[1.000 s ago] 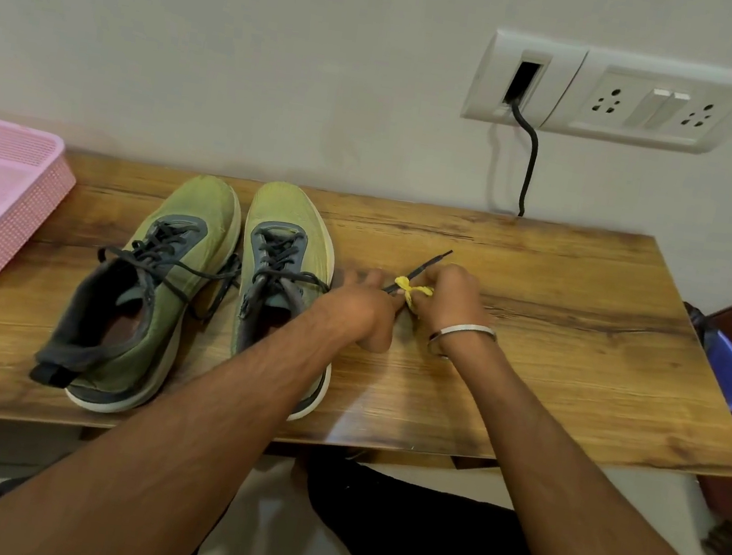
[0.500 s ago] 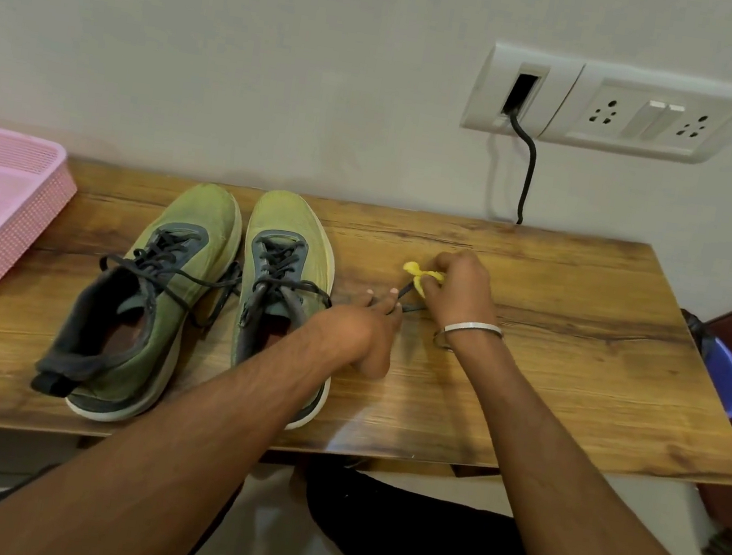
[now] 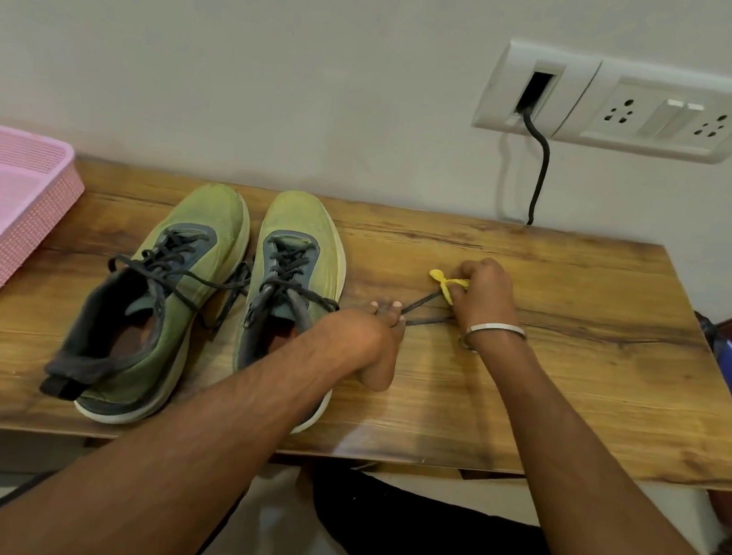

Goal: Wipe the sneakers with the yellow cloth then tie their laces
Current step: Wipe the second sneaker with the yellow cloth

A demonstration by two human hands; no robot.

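Your left hand (image 3: 372,334) pinches the dark lace (image 3: 421,306) of the right sneaker (image 3: 293,276); your right hand (image 3: 481,293), at its 3 o'clock on the bench (image 3: 576,377), grips the yellow cloth (image 3: 443,283) around the lace.

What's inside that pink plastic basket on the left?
The pink mesh plastic basket shows only its own bare perforated floor and walls; nothing lies in the visible part. Its left portion is cut off by the frame.
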